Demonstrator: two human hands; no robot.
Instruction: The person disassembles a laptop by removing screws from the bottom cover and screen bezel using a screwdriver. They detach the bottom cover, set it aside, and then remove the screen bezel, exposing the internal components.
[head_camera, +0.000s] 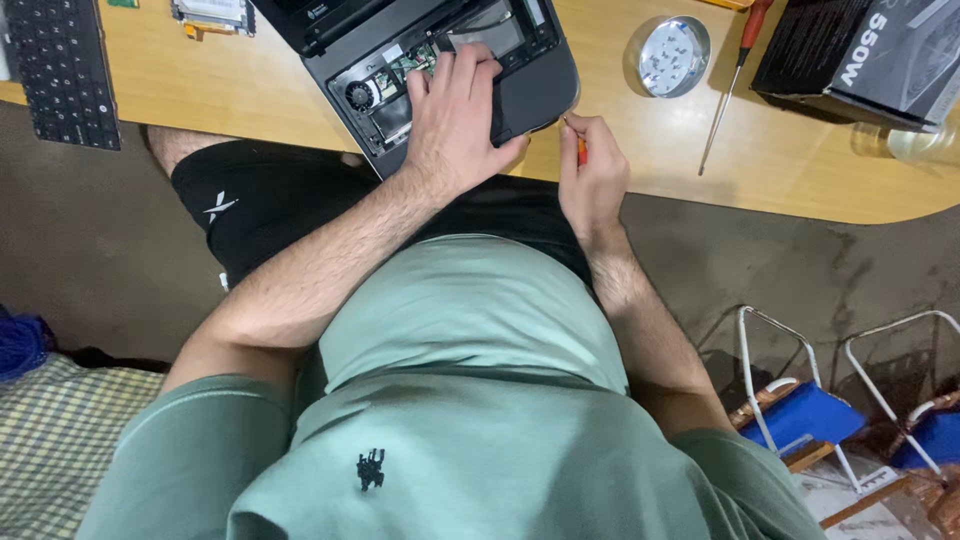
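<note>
Laptop (520, 85) first: the opened dark laptop base lies tilted at the near edge of the wooden bench (250, 90), its cover off so that the round fan and the parts around it show at the lower left corner of the shell. Your left hand (455, 115) lies flat on top of it, palm down, fingers spread and pressing on the shell, the fingertips reaching toward the exposed insides; it grips nothing, it only steadies the base. Your right hand (592, 170) sits just beside the laptop's near right corner, its fingers pinched together around a small orange-handled screwdriver (580, 150), whose tip points at that corner's edge. Whether the tip actually touches the casing, you cannot tell from here.

Beyond your right hand, a round metal dish (672, 55) with small pale bits in it stands on the bench, well apart from the laptop. Next to it lies a long screwdriver (730, 85) with a red handle, slanted, untouched. A black cardboard box (860, 55) sits at the far right corner. To the far left, a detached black keyboard (62, 70) rests at the bench edge, and a small flat component (212, 14) lies near the top edge of the view.
</note>
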